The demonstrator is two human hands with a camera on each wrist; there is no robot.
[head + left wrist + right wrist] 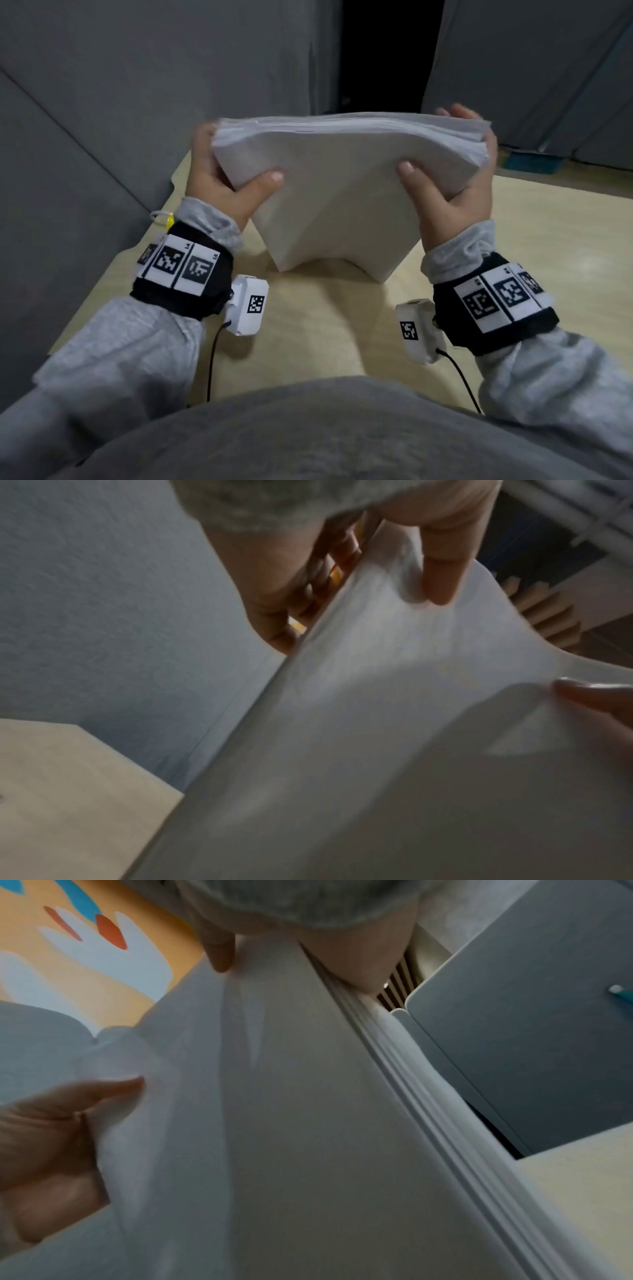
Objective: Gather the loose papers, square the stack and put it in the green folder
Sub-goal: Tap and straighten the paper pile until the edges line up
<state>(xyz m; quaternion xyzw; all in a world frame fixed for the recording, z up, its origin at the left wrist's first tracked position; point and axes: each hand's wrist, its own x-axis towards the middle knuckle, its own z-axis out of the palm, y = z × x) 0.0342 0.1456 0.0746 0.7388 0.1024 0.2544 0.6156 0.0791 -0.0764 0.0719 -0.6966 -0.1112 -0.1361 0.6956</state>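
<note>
The left hand (222,178) is raised over the table (308,325), wrist cocked back, clamping the left end of the stack of papers (342,192): its thumb lies flat across the near face, and its fingers (329,588) are curled round the far side, so the sheets are pinched between them. A gray sleeve cuff and a black wrist band with square printed markers sit just behind it.

Between the two grips the stack stands on edge, its lower edge resting on the pale wooden table and arching up in the middle, so the bottom corners touch while the center lifts clear. The upper edge, fanned and not quite even, runs from one grip to the other.

The right hand (455,185) mirrors the left at the right end of the stack: thumb pressed on the near face, fingertips (459,111) showing over the top edge from behind, the papers pinched in between. In the right wrist view the layered sheet edges run down beside the palm.

Most of both sets of fingers are hidden behind the paper. Both wrist views are blurred. The green folder does not show in any view. Beyond the right grip a small teal object lies at the table's far edge, too indistinct to name. Gray partition panels stand behind both hands.
</note>
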